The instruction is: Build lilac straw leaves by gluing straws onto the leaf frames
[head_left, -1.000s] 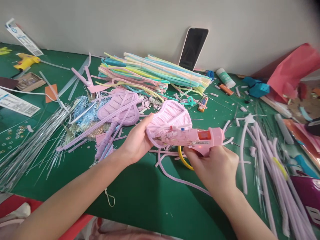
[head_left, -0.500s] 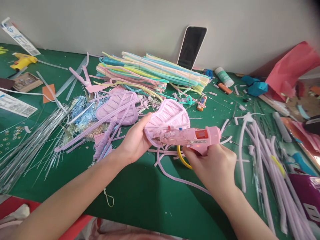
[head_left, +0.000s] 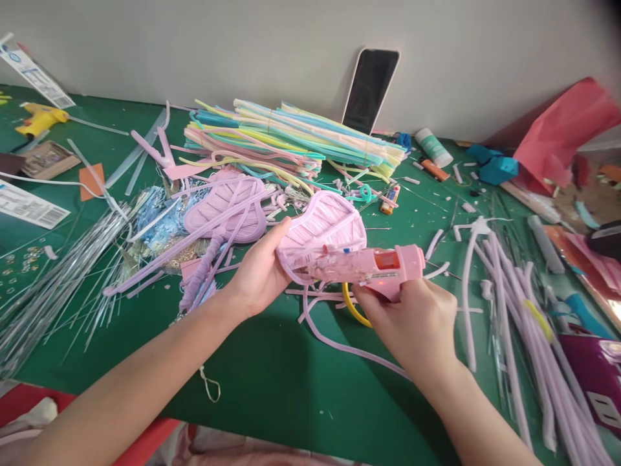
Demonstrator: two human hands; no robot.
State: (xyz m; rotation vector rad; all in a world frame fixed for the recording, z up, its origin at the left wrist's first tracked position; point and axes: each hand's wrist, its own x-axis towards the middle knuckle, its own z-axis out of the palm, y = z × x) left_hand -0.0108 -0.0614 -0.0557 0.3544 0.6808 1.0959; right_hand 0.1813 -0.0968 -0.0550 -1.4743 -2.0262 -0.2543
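Observation:
My left hand grips the left edge of a lilac leaf-shaped piece made of pipe cleaners, raised above the table. Wrapped round the handle of a pink hot glue gun is my right hand. The gun points left across the lower part of the piece, and its nozzle is close to the left rim; whether it touches I cannot tell. A second lilac leaf shape with a wrapped stem lies to the left of the held one. A loose lilac pipe cleaner curves below the gun.
Bundled coloured pipe cleaners lie at the back, before a phone leaning on the wall. Silver wires and a yellow glue gun are at left. Lilac pipe cleaners and red paper are at right.
Very little differs. The whole view has shifted slightly; both hands, the leaf shape and the glue gun keep nearly the same pose.

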